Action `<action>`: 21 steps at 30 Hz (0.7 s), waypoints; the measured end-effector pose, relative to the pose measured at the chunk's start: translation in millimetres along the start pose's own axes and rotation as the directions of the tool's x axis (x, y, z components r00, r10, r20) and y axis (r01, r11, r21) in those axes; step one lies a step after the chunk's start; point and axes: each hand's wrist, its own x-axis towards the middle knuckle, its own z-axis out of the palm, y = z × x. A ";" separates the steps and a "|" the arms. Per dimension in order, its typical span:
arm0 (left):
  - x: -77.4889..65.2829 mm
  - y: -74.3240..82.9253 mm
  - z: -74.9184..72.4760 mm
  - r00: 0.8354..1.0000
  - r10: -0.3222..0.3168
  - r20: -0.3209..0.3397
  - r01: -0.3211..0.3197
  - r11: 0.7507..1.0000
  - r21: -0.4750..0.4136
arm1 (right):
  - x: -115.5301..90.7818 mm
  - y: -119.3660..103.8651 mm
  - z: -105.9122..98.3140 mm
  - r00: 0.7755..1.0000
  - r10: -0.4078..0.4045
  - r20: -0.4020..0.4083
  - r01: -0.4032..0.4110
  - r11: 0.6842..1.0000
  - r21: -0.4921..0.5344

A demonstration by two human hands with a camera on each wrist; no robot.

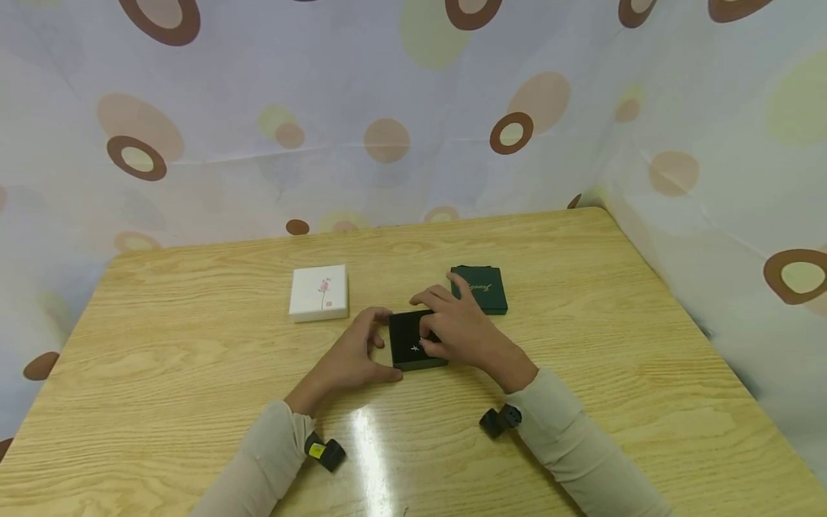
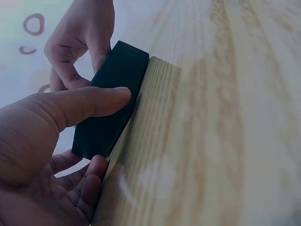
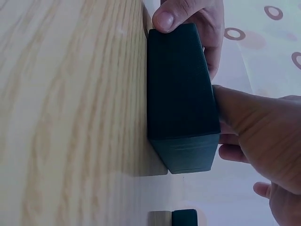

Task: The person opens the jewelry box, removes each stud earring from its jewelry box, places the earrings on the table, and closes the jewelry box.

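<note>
A dark green jewelry box (image 1: 405,363) with a black lining lies uncovered at mid-table in the head view. On the lining sits a small silver star-shaped jewelry piece (image 1: 415,348). My left hand (image 1: 352,357) holds the box from the left, its thumb (image 2: 106,100) along the near wall and its fingers around the left end. My right hand (image 1: 464,330) reaches in from the right. Its thumb and index fingertips meet over the lining, pinching a tiny pale piece beside the star; the other fingers stretch past the far edge. In the right wrist view, the box wall (image 3: 181,87) hides the contents.
A green lid with gold lettering (image 1: 491,293) lies just beyond my right hand. Back left stands a white box (image 1: 306,291) with a pink flower printed on top. The wooden table (image 1: 194,345) meets a patterned cloth (image 1: 258,108) at the back and right.
</note>
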 end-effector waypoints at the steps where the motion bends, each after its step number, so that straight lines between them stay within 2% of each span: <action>1: 0.0 0.1 0.0 1.000 0.002 0.000 -0.002 1.000 0.002 | 0.0 0.0 -0.4 1.000 0.006 0.008 -0.006 1.000 0.001; 7: 0.2 0.4 0.1 1.000 0.005 -0.001 -0.005 1.000 0.019 | 0.2 -0.3 -1.2 0.998 0.033 0.048 -0.034 0.999 0.021; 21: 0.7 -1.1 0.4 1.000 -0.003 -0.001 0.003 1.000 0.018 | 0.1 -0.2 1.9 1.000 -0.005 0.000 0.005 1.000 0.005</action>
